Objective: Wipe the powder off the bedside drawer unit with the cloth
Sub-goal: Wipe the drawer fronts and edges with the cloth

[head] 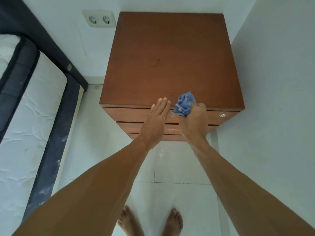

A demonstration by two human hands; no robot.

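The brown wooden bedside drawer unit point(170, 57) stands against the white wall, seen from above. Its top looks mostly bare, with a few dark specks near the middle. White powder smears point(172, 129) show on the drawer fronts. My right hand point(194, 120) grips a crumpled blue cloth point(185, 103) at the front edge of the top. My left hand point(157, 116) lies beside it with straight fingers held together, fingertips at the same front edge.
A bed with a white mattress point(25, 125) and dark frame point(51, 159) runs along the left. A double wall socket point(99, 18) sits left of the unit. White wall closes the right side. Powder specks lie on the white floor tiles point(170, 167), where my bare feet stand.
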